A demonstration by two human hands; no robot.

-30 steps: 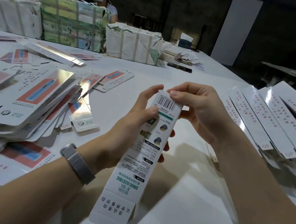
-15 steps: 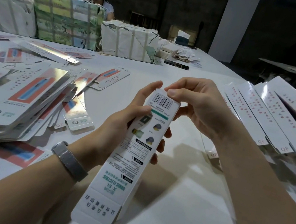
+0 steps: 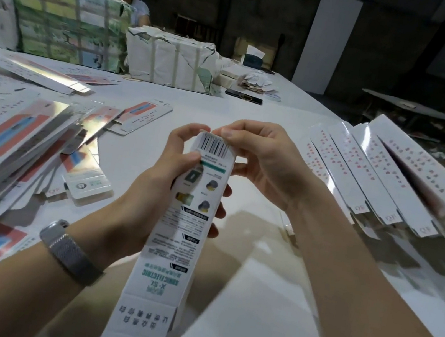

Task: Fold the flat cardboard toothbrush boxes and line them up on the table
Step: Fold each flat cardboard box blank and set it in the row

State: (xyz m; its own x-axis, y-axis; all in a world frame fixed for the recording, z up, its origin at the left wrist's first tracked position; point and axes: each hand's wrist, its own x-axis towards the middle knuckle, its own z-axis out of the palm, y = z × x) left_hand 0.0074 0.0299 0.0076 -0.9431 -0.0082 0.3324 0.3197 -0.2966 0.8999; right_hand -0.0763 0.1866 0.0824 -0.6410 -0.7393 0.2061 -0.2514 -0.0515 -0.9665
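A white table (image 3: pixel 266 306) in a dim room lies beneath both hands. The left hand (image 3: pixel 150 194) grips the long, printed cardboard box (image 3: pixel 186 221) around its middle; the right hand (image 3: pixel 258 156) pinches its barcoded far end. Since the earlier frame, the far end flap bends over further.
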